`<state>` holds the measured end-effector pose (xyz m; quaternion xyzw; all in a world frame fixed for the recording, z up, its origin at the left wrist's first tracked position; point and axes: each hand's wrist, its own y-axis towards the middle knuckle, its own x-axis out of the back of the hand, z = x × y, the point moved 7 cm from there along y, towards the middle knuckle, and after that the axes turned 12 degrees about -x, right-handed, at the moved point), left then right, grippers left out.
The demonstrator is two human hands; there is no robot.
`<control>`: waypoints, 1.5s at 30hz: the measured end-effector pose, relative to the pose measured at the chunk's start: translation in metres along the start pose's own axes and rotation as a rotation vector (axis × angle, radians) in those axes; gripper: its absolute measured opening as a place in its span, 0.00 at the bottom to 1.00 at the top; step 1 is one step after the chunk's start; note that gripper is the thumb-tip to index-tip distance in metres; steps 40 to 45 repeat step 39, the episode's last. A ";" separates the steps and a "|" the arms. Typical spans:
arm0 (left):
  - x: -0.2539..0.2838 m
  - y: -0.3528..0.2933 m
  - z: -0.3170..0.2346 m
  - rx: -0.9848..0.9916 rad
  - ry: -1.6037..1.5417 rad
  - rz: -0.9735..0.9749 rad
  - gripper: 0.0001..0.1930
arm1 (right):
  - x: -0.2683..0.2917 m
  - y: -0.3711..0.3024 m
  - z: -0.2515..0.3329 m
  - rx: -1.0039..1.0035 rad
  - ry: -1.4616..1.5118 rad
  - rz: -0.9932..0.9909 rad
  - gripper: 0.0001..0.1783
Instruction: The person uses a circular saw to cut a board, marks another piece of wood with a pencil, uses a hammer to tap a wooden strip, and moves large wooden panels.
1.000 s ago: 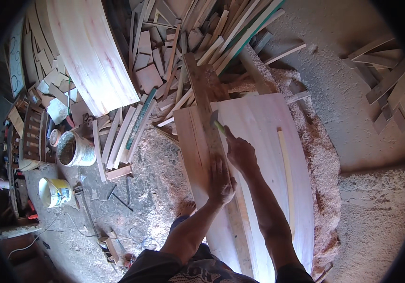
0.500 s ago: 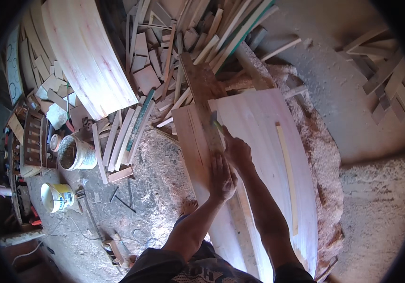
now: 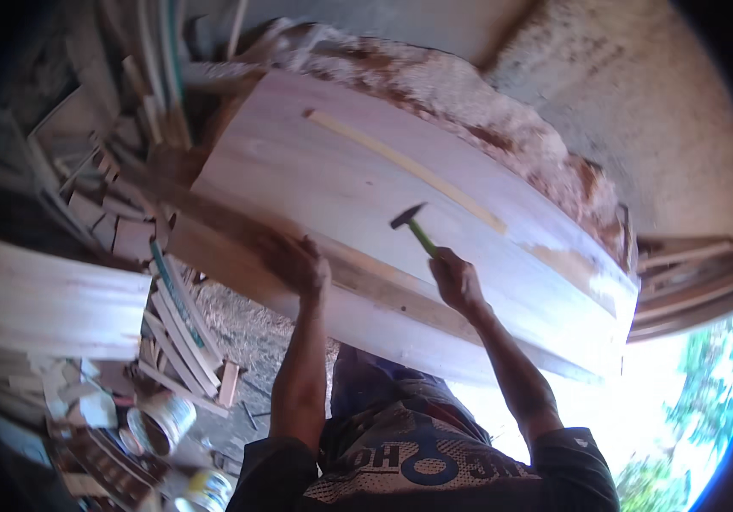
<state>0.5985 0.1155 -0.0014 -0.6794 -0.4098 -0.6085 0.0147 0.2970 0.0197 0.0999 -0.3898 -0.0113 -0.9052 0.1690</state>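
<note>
My right hand (image 3: 458, 280) grips a hammer (image 3: 421, 236) by its green handle. The dark metal head is raised over a wide pale wood panel (image 3: 349, 183). A long brown plank (image 3: 400, 300) lies across that panel, along the side nearer me. My left hand (image 3: 296, 266) rests on the plank with its fingers stretched out, somewhat blurred. It appears to hold nothing. A narrow yellowish wood strip (image 3: 409, 166) lies on the far part of the panel.
Wood shavings (image 3: 503, 115) are heaped behind the panel. Offcuts and battens (image 3: 180, 316) crowd the left, beside another pale panel (image 3: 59, 299). Two buckets (image 3: 166, 422) stand at lower left. Curved timbers (image 3: 691, 290) are stacked at the right, near a bright opening.
My view has swung to the right, so the panel now runs crosswise. My right hand has lifted the hammer away from the plank, apart from my left hand, which stays on the plank.
</note>
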 end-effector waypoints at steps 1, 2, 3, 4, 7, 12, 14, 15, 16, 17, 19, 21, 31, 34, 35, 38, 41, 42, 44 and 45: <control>-0.001 -0.003 0.001 0.033 0.005 0.085 0.37 | 0.024 -0.022 -0.028 -0.049 0.017 -0.028 0.09; 0.000 -0.006 -0.002 0.056 0.014 0.170 0.36 | 0.045 -0.047 -0.047 -0.083 0.022 -0.096 0.09; 0.000 -0.011 -0.007 0.025 -0.054 0.158 0.36 | 0.058 -0.072 -0.070 -0.205 0.079 -0.098 0.08; 0.002 -0.014 -0.029 -0.068 -0.086 0.183 0.35 | 0.067 -0.098 -0.096 -0.330 0.137 -0.104 0.06; 0.005 -0.035 -0.103 -0.338 -0.351 0.163 0.34 | 0.085 -0.165 -0.130 -0.249 -0.008 -0.249 0.14; 0.025 -0.101 -0.250 -0.786 -0.369 0.488 0.33 | 0.083 -0.232 -0.134 -0.262 0.095 -0.303 0.34; 0.026 -0.122 -0.278 -0.864 -0.387 0.553 0.32 | 0.081 -0.248 -0.142 -0.342 0.112 -0.340 0.33; 0.025 -0.132 -0.289 -0.895 -0.379 0.568 0.32 | 0.083 -0.255 -0.146 -0.374 0.142 -0.367 0.33; 0.024 -0.139 -0.298 -0.924 -0.370 0.583 0.32 | 0.083 -0.259 -0.151 -0.393 0.142 -0.360 0.33; 0.020 -0.146 -0.303 -0.939 -0.368 0.557 0.32 | 0.083 -0.263 -0.156 -0.408 0.141 -0.350 0.33; 0.012 -0.159 -0.301 -0.919 -0.330 0.547 0.32 | 0.082 -0.266 -0.162 -0.413 0.117 -0.318 0.33; 0.015 -0.162 -0.314 -0.913 -0.320 0.566 0.33 | 0.077 -0.272 -0.169 -0.415 0.064 -0.286 0.31; 0.014 -0.164 -0.316 -0.948 -0.212 0.550 0.34 | 0.058 -0.256 -0.176 -0.437 0.011 -0.141 0.39; 0.010 -0.165 -0.317 -0.944 -0.207 0.564 0.34 | 0.062 -0.265 -0.165 -0.402 0.010 -0.301 0.38; 0.008 -0.165 -0.320 -0.940 -0.219 0.565 0.34 | 0.060 -0.262 -0.169 -0.436 0.004 -0.230 0.37; -0.002 -0.171 -0.312 -0.924 -0.233 0.654 0.35 | 0.055 -0.257 -0.179 -0.491 0.023 -0.094 0.39; -0.007 -0.170 -0.314 -0.904 -0.257 0.653 0.35 | 0.052 -0.259 -0.180 -0.479 0.048 -0.099 0.42; -0.007 -0.170 -0.314 -0.904 -0.257 0.653 0.35 | 0.052 -0.259 -0.180 -0.479 0.048 -0.099 0.42; -0.007 -0.170 -0.314 -0.904 -0.257 0.653 0.35 | 0.052 -0.259 -0.180 -0.479 0.048 -0.099 0.42; -0.007 -0.170 -0.314 -0.904 -0.257 0.653 0.35 | 0.052 -0.259 -0.180 -0.479 0.048 -0.099 0.42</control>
